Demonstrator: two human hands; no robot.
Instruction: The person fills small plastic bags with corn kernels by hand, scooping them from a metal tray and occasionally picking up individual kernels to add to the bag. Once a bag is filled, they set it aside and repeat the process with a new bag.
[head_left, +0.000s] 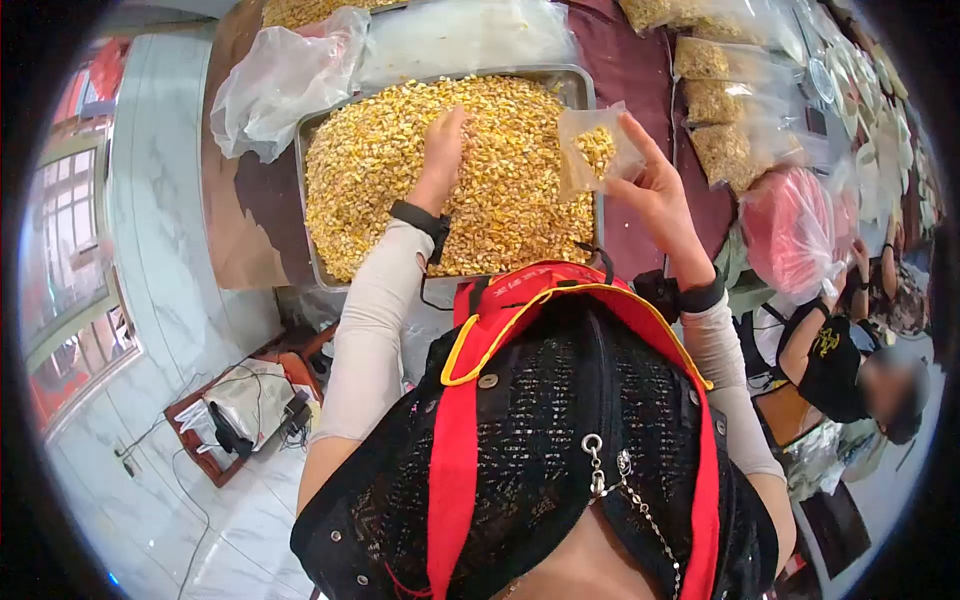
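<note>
A large metal tray (590,90) is heaped with yellow kernels (515,215) that look like corn. My left hand (443,155) is at the heap, fingers together and curled toward the kernels; what is inside them is hidden. Just past the tray's right edge, my right hand (655,190) pinches a small clear plastic bag (572,175) between thumb and fingers. Some of the same yellow kernels lie in the bag, which is held up off the table.
Clear plastic bags (290,80) lie beyond the tray. Filled bags (725,150) line the right side, near a pink plastic bag (790,225). Another person (835,350) sits at the right. A wooden stool (205,450) with cables stands on the floor at the left.
</note>
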